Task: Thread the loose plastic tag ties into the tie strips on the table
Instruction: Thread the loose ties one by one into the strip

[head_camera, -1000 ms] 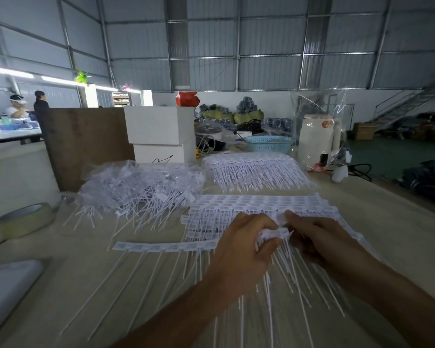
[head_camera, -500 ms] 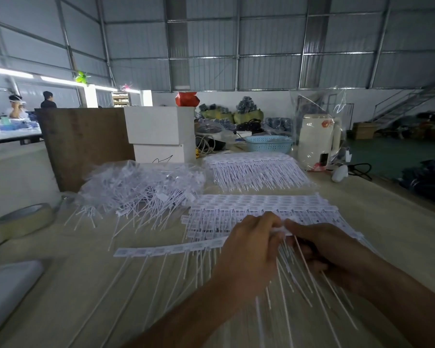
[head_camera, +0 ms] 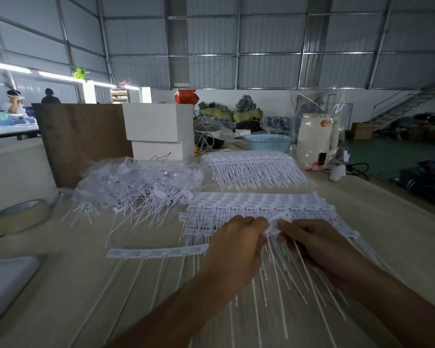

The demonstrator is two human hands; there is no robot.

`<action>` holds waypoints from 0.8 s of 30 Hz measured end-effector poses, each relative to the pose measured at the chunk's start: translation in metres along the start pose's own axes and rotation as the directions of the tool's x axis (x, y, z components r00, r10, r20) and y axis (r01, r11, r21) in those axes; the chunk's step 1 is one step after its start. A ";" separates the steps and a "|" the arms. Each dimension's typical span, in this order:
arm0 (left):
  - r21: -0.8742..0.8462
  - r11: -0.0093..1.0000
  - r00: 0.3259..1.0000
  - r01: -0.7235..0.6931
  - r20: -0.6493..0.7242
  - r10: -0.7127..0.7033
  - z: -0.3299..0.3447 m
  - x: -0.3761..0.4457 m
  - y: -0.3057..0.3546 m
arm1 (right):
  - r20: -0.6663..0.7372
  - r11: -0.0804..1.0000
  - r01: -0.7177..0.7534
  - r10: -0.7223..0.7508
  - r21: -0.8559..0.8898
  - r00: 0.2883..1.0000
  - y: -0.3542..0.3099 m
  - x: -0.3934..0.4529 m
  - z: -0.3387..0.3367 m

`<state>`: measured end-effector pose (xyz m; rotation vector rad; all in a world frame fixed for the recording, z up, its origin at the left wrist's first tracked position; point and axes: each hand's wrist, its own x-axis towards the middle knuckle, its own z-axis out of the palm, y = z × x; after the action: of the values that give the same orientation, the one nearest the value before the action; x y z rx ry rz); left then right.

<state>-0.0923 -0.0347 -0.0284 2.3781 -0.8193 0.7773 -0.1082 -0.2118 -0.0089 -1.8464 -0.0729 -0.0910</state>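
Both hands meet over the middle of the table on a white tie strip. My left hand pinches the strip's head from the left, my right hand pinches it from the right, and its thin white tails hang down between and below my hands. A single flat tie strip lies to the left of my left hand. Behind my hands lies a layered stack of tie strips. A heap of loose tag ties in clear plastic sits at the back left.
Another stack of strips lies further back. A tape roll and a white flat object are at the left. A brown board, white boxes, a blue basket and a white kettle stand behind.
The pinched strip head has risen slightly between my fingertips, and its tails now fan out lower. My hands stay close together in almost the same spot.
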 end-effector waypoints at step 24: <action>-0.109 0.989 0.994 -0.105 0.005 0.106 -0.005 0.004 -0.025 | 0.023 0.944 0.275 -0.276 -0.182 0.961 0.000 -0.002 0.002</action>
<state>-0.0745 -0.0160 -0.0289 2.2602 -0.9736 0.7429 -0.1105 -0.2098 -0.0093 -2.0115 -0.3320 -0.3046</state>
